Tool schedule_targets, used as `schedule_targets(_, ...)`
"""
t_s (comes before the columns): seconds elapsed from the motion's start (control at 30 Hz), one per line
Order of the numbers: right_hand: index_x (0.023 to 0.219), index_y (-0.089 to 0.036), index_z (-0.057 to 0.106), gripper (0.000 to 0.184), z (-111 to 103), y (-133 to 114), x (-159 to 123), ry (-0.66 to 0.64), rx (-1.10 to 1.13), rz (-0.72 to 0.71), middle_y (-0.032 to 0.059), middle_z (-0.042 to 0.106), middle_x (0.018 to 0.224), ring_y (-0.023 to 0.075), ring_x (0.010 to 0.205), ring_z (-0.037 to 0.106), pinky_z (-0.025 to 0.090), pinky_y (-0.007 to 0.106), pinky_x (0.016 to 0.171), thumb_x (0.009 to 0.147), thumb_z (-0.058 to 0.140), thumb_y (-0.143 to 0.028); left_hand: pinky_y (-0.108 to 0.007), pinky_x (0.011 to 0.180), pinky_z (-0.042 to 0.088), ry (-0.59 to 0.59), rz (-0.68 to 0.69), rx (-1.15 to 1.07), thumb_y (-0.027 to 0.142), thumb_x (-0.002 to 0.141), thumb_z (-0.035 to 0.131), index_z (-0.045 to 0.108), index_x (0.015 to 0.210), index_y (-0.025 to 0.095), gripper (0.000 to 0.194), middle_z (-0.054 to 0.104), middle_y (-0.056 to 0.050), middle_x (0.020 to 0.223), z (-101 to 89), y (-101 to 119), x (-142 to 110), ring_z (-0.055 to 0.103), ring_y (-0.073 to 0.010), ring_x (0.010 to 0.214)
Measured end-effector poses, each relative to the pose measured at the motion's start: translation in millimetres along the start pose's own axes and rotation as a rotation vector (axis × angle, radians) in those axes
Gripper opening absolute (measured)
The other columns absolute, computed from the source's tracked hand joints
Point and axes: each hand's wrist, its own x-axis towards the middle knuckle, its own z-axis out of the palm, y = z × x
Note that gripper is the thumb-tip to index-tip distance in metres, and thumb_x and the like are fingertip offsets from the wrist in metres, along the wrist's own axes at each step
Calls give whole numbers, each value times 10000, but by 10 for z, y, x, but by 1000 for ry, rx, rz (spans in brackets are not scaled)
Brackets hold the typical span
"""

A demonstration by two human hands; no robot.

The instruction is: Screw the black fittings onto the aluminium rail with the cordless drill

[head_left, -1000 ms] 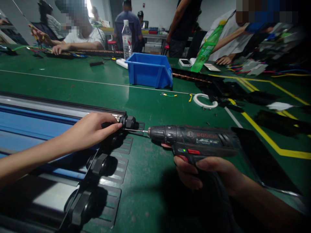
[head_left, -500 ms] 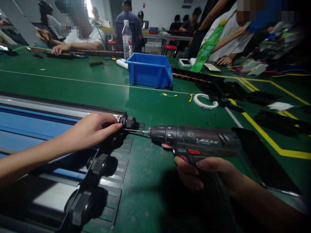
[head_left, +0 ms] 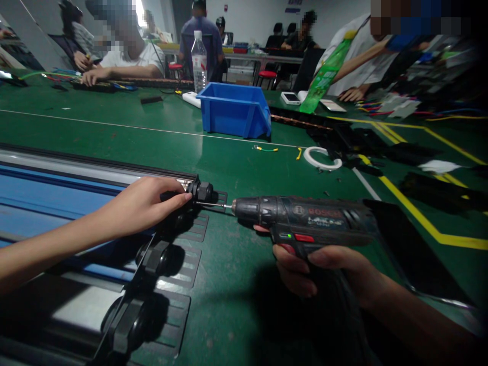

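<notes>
My right hand [head_left: 335, 269] grips a black Bosch cordless drill [head_left: 301, 218], a finger at its red trigger and a small green light lit. From the chuck a long thin bit [head_left: 213, 205] runs left, level, to the end of the far profile, where its tip is hidden. My left hand [head_left: 156, 203] is closed at that end, thumb tip touching beside a black cable gland [head_left: 204, 191]; its other fingertips are partly hidden. Nearer me, more cable glands [head_left: 158, 258] and slotted black plates [head_left: 168, 325] stick out from the ends of blue and silver profiles [head_left: 57, 203].
Beyond my hands stand a blue bin [head_left: 232, 114], a clear bottle [head_left: 199, 63] and a tilted green bottle [head_left: 324, 76]. A white ring [head_left: 322, 158] and a short green-yellow wire [head_left: 267, 149] lie on the table. A dark flat panel [head_left: 415, 254] is right of the drill. Co-workers sit opposite.
My hands and the drill stay almost in place. The drill's green light went out half a second ago and is lit again. A standing person has left the background; a co-worker's raised hand has come down.
</notes>
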Motion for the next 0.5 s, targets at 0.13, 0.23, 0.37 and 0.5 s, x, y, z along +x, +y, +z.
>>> schedule_targets(0.13,969,-121,666,260,-2,4,7,1,6,-20,23,479,808,133,634,469,431,284,643,866,636,-358,-277,632,386,3,-7,16,547,1000,503,736,932,197,426,731,-25,851,1,18,2,638,-191,740)
schedule_targets(0.23,954,-117,667,269,-1,4,11,0,-6,-14,24,480,792,134,628,466,427,283,635,861,636,-367,-280,630,382,0,-9,13,548,1002,496,730,909,190,438,726,-25,835,-4,34,2,634,-188,727)
schedule_targets(0.37,950,-124,662,273,-5,2,10,2,-10,-13,24,485,791,133,618,450,427,287,631,859,638,-380,-281,633,382,-1,-12,20,553,1005,490,722,901,187,446,721,-27,834,-7,34,3,638,-192,737)
schedule_targets(0.5,943,-126,657,270,1,-7,5,0,-15,-4,27,495,779,136,622,445,421,287,638,862,636,-383,-278,626,378,-4,-10,17,558,1007,489,715,894,188,448,715,-25,823,-3,24,4,631,-188,725)
